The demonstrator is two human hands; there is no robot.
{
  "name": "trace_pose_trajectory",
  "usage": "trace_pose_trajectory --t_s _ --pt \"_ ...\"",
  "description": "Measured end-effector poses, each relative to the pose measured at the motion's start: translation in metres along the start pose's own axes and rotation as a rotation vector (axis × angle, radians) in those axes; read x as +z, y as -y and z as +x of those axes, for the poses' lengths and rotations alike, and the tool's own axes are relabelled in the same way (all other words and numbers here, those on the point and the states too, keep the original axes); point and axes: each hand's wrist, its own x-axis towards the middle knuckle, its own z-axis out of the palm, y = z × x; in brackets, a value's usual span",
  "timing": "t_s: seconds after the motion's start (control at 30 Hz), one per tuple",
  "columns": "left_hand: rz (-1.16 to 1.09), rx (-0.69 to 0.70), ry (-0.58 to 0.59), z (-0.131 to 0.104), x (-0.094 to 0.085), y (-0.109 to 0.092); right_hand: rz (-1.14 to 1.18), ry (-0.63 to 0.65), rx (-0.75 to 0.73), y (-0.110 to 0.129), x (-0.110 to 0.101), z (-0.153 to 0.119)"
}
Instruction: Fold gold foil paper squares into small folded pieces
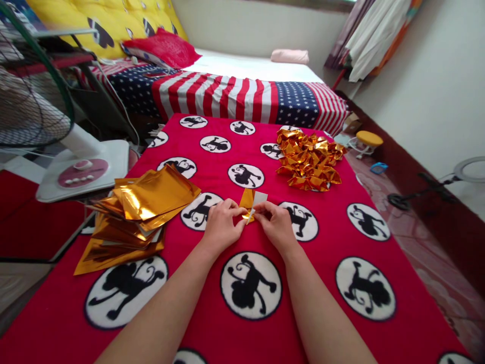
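Observation:
Both my hands meet at the middle of the table over a small sheet of gold foil paper (247,197), partly folded so that its white back shows on the right side. My left hand (225,222) pinches the sheet's left edge between thumb and fingers. On the other side, my right hand (276,222) has thumb and fingertips closed on the white-backed part. To the left lies an uneven stack of flat gold foil sheets (155,194). At the far right is a heap of folded gold foil pieces (310,157).
A red cloth with monkey prints (314,283) covers the table. Beyond it is a bed with a flag-patterned cover (227,96) and a red pillow (166,48). A fan (83,162) stands close on the left. A yellow stool (368,139) and a ring light (470,169) are on the right.

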Motion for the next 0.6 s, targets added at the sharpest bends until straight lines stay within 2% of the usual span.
trace_pose_trajectory --t_s 0.33,0.6 --pt "0.009 -0.008 0.008 0.0 -0.0003 -0.0003 -0.175 -0.035 -0.08 0.002 0.0054 0.0009" --pt "0.006 -0.006 0.008 -0.0009 0.0002 -0.0009 -0.197 -0.039 -0.115 0.0039 0.0055 0.0011"
